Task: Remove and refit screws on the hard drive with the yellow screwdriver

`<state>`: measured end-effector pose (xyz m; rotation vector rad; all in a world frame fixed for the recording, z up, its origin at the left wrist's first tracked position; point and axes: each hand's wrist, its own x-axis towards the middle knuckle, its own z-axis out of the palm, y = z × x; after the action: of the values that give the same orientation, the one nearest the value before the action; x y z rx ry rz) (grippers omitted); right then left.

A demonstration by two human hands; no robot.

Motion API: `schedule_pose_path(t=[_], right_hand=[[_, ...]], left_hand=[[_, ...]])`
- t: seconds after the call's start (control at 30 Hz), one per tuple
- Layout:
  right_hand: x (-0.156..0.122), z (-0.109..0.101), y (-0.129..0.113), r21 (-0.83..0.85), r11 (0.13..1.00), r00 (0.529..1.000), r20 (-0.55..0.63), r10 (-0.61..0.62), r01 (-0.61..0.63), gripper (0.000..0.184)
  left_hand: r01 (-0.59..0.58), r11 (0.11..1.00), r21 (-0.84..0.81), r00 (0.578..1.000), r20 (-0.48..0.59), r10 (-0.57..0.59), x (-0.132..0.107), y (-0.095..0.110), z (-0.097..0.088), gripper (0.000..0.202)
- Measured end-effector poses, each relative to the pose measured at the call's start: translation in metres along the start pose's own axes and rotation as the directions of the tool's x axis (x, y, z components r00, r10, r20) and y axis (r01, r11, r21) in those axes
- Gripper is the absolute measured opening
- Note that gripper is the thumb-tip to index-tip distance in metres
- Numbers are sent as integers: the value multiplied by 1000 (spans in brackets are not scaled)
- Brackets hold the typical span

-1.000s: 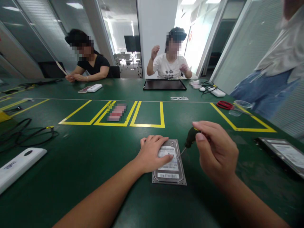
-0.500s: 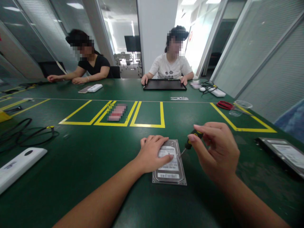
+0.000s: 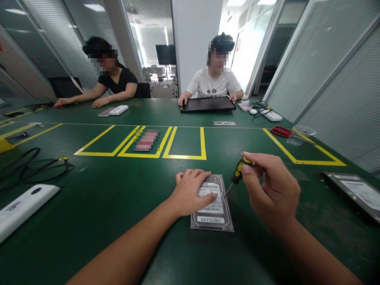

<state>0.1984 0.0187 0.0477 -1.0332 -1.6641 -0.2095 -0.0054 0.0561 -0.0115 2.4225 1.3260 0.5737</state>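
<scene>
A silver hard drive point(image 3: 211, 226) with a white printed label lies flat on the green table in front of me. My left hand point(image 3: 192, 190) rests across its left side and holds it down, thumb on the label and fingers toward the far edge. A small black-and-yellow screwdriver point(image 3: 238, 170) is pinched between the thumb and fingers of my right hand point(image 3: 271, 186). Its shaft slants down to the left, and its tip meets the drive's right edge. Whether a screw sits under the tip is too small to tell.
A second hard drive point(image 3: 356, 192) lies at the right. At the left are a white power bank point(image 3: 26, 208) and black cables point(image 3: 44, 170). Yellow tape point(image 3: 184, 157) marks boxes on the table. Opposite, one person point(image 3: 213, 83) holds a black panel point(image 3: 208, 104); another person point(image 3: 115, 81) sits left.
My right thumb has shifted along the screwdriver handle, showing more of its yellow part; the tip stays at the same spot. Across the table, the black panel has tilted slightly.
</scene>
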Motion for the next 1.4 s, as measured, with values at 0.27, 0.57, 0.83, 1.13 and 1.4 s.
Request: schedule_pose_path(t=[0.27,0.57,0.83,1.13,1.4], right_hand=[[3,-1,1,7,1000,999,-41,-14,14,20],[-2,1,3,95,993,997,-3,71,-70,26],[4,1,1,-40,999,997,-76,-7,4,17],[1,2,2,22,1000,999,-33,-7,8,23],[-3,3,2,63,996,998,-8,64,-64,27]], left_hand=[[0,1000,-12,1000,9,0,-1,0,-1,64],[8,1000,-7,1000,26,-8,0,2,-4,64],[1,1000,-8,1000,13,-1,-1,1,-2,65],[9,1000,-6,1000,17,-9,-1,3,-3,65],[11,1000,-7,1000,26,-11,0,3,-4,65]])
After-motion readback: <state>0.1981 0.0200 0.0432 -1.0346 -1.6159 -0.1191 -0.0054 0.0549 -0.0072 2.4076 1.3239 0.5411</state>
